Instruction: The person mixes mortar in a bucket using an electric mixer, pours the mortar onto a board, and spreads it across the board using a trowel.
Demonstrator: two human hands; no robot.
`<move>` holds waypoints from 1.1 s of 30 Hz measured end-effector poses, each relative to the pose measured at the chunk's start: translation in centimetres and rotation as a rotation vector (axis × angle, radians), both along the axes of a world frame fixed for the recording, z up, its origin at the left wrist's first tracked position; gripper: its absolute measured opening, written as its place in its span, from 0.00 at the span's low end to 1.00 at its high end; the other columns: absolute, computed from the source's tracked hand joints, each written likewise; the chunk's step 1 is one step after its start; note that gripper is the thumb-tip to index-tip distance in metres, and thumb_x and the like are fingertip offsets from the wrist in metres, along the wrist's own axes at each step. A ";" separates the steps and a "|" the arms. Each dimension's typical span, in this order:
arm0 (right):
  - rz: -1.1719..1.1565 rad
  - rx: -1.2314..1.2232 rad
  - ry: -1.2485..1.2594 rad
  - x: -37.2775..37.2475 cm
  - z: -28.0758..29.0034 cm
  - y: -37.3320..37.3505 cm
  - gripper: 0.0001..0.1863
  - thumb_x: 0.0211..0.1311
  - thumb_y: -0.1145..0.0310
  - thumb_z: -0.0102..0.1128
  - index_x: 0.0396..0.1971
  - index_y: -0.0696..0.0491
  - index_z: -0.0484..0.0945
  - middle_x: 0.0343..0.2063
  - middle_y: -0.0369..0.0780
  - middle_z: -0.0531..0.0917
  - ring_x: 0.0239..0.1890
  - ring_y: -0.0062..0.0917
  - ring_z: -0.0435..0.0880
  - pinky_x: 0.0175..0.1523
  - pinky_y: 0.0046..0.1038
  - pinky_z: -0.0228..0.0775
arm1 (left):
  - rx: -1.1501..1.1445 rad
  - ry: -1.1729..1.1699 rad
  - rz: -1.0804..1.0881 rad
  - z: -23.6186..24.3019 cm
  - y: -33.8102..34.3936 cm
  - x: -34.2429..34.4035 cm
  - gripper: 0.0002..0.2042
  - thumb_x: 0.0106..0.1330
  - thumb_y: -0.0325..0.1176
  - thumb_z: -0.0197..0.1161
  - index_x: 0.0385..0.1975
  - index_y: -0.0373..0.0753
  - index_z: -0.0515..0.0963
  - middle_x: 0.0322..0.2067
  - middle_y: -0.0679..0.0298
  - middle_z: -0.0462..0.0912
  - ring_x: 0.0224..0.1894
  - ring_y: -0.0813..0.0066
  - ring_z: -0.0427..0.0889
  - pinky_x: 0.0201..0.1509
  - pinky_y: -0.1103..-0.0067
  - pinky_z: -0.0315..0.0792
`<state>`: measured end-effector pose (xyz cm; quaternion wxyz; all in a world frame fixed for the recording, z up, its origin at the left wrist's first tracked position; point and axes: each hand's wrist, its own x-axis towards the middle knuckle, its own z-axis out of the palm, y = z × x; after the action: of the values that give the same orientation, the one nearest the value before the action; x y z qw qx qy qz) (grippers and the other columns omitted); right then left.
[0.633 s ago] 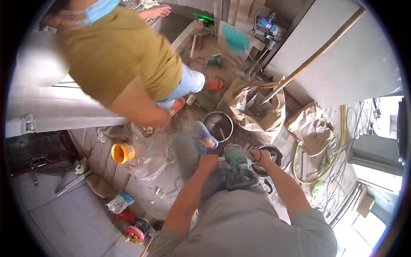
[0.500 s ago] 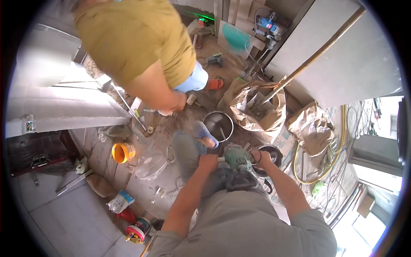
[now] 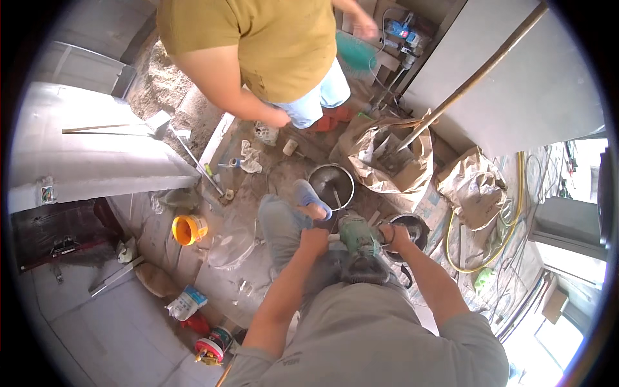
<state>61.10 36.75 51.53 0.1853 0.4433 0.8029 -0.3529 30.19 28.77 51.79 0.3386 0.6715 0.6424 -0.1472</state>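
Right now both hands are closed on a green power tool, which sits in front of the person's waist, over the lap: the left hand is wrapped round its pale side handle, and the right hand is curled at its opposite side, where the grip itself is mostly covered by the fingers. Ahead of the tool, a metal rod reaches down into a round bucket with a pale rim and a dark greyish inside. A foot in a blue slipper is just beside that bucket on its left; whether it touches the rim I cannot tell. Near the right hand stands a second dark bucket, partly hidden by the hand and forearm. Beyond, an open brown paper sack has a long wooden pole slanting up from it, and a crumpled paper bag lies to its right, near a yellow hose. Off to the left are an orange bucket and a clear, roundish plastic piece. Across the bucket, a co-worker in a mustard shirt stands with one hand close to a whitish container, near a mallet with a pale head
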 end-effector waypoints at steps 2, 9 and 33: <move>-0.011 -0.008 -0.002 0.1 0.2 0.0 0.21 0.41 0.60 0.71 0.38 0.47 0.79 0.35 0.44 0.86 0.40 0.42 0.86 0.45 0.42 0.77 | -0.072 -0.010 0.026 1.6 1.7 0.4 0.10 0.64 0.38 0.59 0.39 0.45 0.83 0.38 0.59 0.87 0.44 0.60 0.86 0.47 0.57 0.72; -0.019 -0.022 -0.020 -0.6 0.6 0.5 0.20 0.42 0.60 0.69 0.38 0.47 0.80 0.35 0.45 0.86 0.41 0.42 0.86 0.45 0.42 0.78 | -0.113 -0.017 0.024 3.3 2.9 -0.4 0.20 0.63 0.52 0.57 0.39 0.41 0.83 0.41 0.54 0.87 0.43 0.56 0.87 0.47 0.58 0.75; -0.005 -0.067 -0.014 -0.7 -0.4 -0.8 0.19 0.47 0.56 0.68 0.40 0.46 0.81 0.39 0.45 0.86 0.45 0.42 0.85 0.49 0.42 0.77 | -0.106 0.029 -0.021 3.0 1.5 -0.6 0.19 0.65 0.50 0.56 0.42 0.40 0.82 0.40 0.55 0.87 0.44 0.57 0.86 0.49 0.59 0.70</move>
<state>60.40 35.94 51.08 0.2050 0.4412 0.7882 -0.3770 29.64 30.28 54.74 0.3628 0.6572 0.6315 -0.1941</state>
